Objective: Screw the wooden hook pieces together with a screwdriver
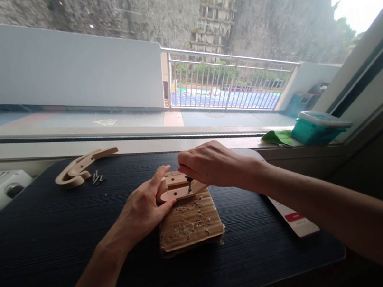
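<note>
Indoor room, exact kind uncertain, serving as a small hand-work spot: dark bench [133, 281] beside wide window, pale frame [372, 49]; on it, curved wooden parts [74, 174], loose screws [98, 178]; lidded teal box [315, 129] at the sill [148, 146]; outside, terrace [130, 118], metal railing [239, 81], grey rock slope [158, 16]

A pale wooden piece [183, 192], with two parallel bars and dark round holes, is laid flat, its curved end held between the left fingers [166, 208]. Beneath the right fingers [184, 158], a slim dark tool [189, 183] is gripped nearly upright against the nearer bar.
</note>
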The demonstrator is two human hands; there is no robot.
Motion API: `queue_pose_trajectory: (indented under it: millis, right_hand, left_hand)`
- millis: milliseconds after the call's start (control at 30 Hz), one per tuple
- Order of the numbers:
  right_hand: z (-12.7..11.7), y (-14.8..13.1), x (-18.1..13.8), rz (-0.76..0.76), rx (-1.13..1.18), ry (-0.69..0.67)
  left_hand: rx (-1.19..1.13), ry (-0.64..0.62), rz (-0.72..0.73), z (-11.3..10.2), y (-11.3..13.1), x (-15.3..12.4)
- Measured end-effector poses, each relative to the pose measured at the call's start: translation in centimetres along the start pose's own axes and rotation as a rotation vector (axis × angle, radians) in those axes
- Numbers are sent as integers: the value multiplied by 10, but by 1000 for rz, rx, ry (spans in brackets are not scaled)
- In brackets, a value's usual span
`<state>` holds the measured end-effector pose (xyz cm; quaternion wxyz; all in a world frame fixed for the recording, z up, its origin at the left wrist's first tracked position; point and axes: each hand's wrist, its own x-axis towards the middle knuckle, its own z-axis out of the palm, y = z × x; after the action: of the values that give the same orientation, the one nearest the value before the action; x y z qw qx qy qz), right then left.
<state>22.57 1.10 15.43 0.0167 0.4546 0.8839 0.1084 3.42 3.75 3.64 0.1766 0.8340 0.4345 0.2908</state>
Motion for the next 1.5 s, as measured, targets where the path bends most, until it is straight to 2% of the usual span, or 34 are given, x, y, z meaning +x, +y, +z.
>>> queue_pose_trajectory:
  millis: [167, 367, 433, 633, 800, 967, 1167, 1267, 1367, 1500]
  right_hand:
    - [11, 0, 5, 74, -39, 57]
    - [19, 5, 11, 327, 2, 57]
    - [18, 6, 10, 357, 3, 45]
    - [-5, 1, 0, 200, 67, -71]
    - [-10, 1, -11, 56, 180, -44]
    - [-2, 3, -8, 89, 193, -8]
    - [12, 2, -2, 304, 212, 98]
    - [16, 2, -3, 359, 203, 132]
    - [13, 2, -6, 348, 193, 125]
    - [1, 2, -13, 192, 208, 103]
  left_hand:
    - [-5, 5, 1, 0, 0, 0]
    - [1, 13, 33, 3, -3, -1]
    - [1, 15, 36, 2, -3, -1]
    - [13, 12, 18, 0, -1, 0]
    - [18, -1, 1, 0, 0, 0]
    - [22, -1, 4, 1, -1, 0]
    - [25, -2, 4, 1, -1, 0]
    - [19, 0, 6, 0, -1, 0]
    - [9, 4, -8, 0, -1, 0]
    - [-18, 0, -19, -1, 0, 0]
